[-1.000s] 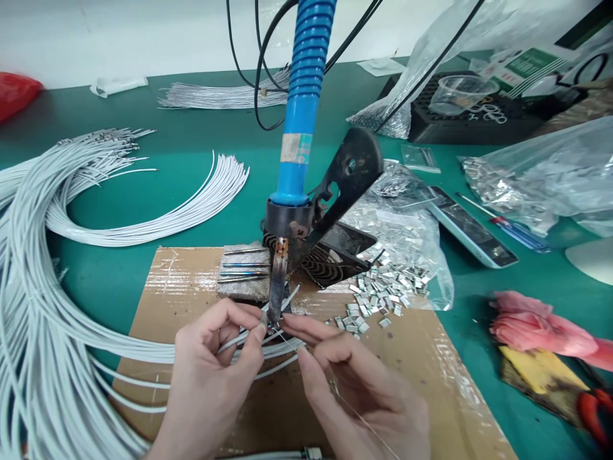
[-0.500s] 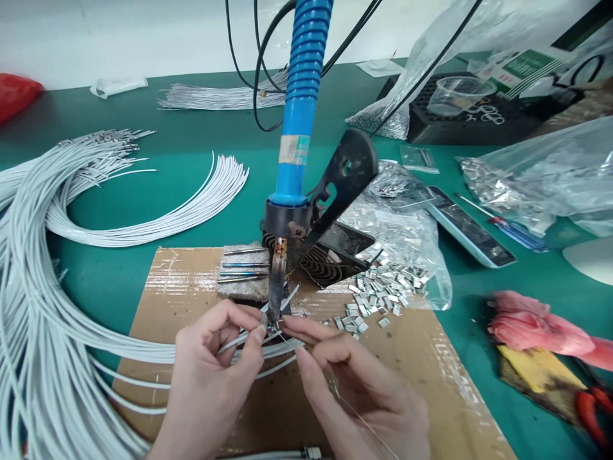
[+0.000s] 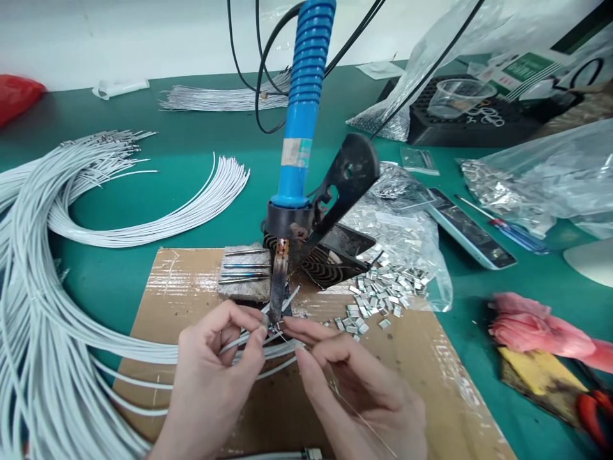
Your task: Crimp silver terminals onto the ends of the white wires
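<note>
A blue-handled soldering iron [image 3: 302,115] hangs tip down in a black stand [image 3: 342,185]. Just left of its dark tip [image 3: 276,300], my left hand [image 3: 215,377] pinches a white cable [image 3: 234,343] between thumb and fingertips. My right hand [image 3: 364,383] is closed on a thin solder wire [image 3: 366,421], whose end reaches toward the tip from the right. Fingertips and the iron partly hide the cable's end, so I cannot tell exactly what touches there. More white cables pass beneath my left hand across the cardboard [image 3: 163,287].
White cable bundles [image 3: 33,268] fill the left side. Small metal pieces [image 3: 383,294] lie right of the iron, by a plastic bag [image 3: 407,230]. Farther right are a phone [image 3: 472,227], a screwdriver [image 3: 507,227], a pink cloth [image 3: 536,329] and red-handled scissors [image 3: 594,409].
Both hands keep nearly the same pose at the iron's tip. The whole view has shifted very slightly; nothing has been taken up or let go.
</note>
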A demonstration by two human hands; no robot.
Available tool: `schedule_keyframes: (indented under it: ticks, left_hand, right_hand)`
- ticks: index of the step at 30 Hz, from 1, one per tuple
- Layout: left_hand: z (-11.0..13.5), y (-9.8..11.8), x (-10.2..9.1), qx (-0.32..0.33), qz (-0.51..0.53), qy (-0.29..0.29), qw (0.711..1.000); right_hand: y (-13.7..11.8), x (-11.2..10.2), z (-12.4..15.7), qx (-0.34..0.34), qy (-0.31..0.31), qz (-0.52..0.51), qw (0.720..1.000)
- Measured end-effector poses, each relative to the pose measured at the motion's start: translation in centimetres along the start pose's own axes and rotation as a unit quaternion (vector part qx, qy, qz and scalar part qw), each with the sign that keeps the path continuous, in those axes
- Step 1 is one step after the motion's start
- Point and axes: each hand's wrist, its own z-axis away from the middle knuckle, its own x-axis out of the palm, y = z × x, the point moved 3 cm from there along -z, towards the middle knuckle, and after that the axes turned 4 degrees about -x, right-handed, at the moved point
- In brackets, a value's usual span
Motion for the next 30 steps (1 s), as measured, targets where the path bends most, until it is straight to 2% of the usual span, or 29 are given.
schedule_keyframes:
  ticks: [5, 17, 21, 27, 30]
  left_hand:
    - [0.37, 0.59, 0.27, -0.010, -0.001, 0.009, 1.000]
    - [0.30, 0.34, 0.02, -0.010, -0.001, 0.004, 1.000]
    - [-0.07, 0.11, -0.03, 0.009, -0.011, -0.019, 1.000]
    - [0.14, 0.27, 0.04, 0.006, -0.013, -0.003, 1.000]
    - [0.22, 0.33, 0.08, 0.020, -0.011, -0.013, 1.000]
  right_hand:
    - [0.06, 0.00, -0.01, -0.006, 0.007, 0.005, 1.000]
    - [-0.27, 0.13, -0.06, -0.016, 0.003, 0.004, 1.000]
    - [-0.12, 0.16, -0.05, -0.011, 0.005, 0.010, 1.000]
    - [0.08, 0.10, 0.02, -0.022, 0.018, 0.016, 0.999]
    - [0.15, 0.12, 0.04, -0.028, 0.018, 0.009, 0.999]
